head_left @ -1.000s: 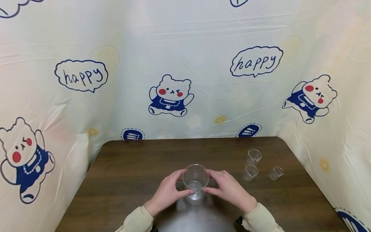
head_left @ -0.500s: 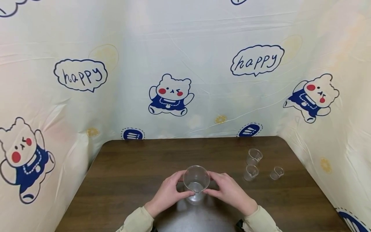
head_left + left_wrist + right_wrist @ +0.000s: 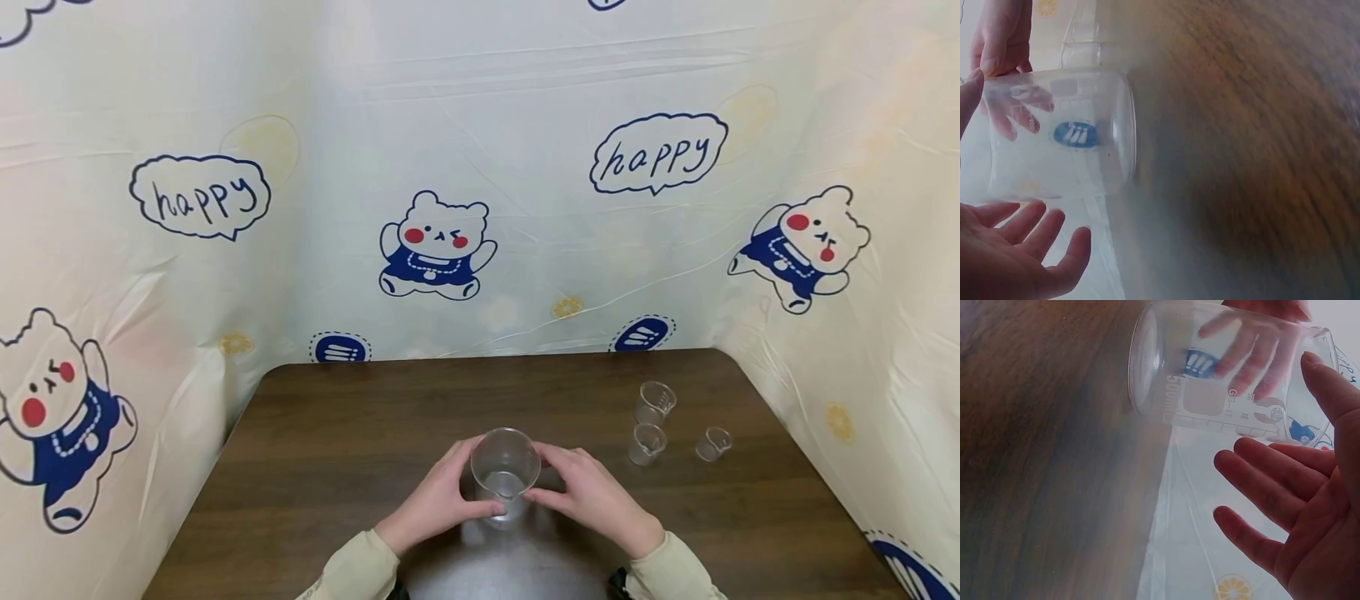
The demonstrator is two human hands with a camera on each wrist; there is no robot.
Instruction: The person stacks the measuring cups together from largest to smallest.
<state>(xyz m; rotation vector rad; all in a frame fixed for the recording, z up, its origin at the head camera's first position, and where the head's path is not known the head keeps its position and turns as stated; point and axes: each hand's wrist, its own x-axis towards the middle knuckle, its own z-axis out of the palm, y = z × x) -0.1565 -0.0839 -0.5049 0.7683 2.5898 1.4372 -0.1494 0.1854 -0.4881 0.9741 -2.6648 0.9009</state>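
Large clear beaker [image 3: 506, 457], lower centre of the head view, upright, mouth up, low over the dark wood counter [image 3: 390, 404]. Base at or just above the wood; contact unclear through the glare and blur. No contents show.

Left hand [image 3: 432, 505] on its left side, right hand [image 3: 597, 502] on its right. Both grip high, near the rim, thumbs on the near side. Fingers part-curled about the wall, spaced to its breadth; wrist views show some outer fingers off it, loosely spread. Right wrist view: white lettering and a graduated scale on the wall.

Handling, as I judge it: probably thin glass, so stiff, no give, and brittle at lip and base. Light for its bulk, likely manageable one-handed, though two suit the width. Smooth wall, apt to slip under dry or damp skin; the flared lip should help stop it sliding down through the grip. Best hold: opposed on the upper wall just under the lip, as here, or lower round the body for steadiness. Even, gentle pressure; no squeezing at the rim, no hard knock on the base.

Right of frame, well apart from the hands: three smaller beakers, two close together (back one [image 3: 655, 405], front one [image 3: 646, 445]) and the smallest [image 3: 713, 445] off to their right. Printed bear curtain [image 3: 540, 167] behind.
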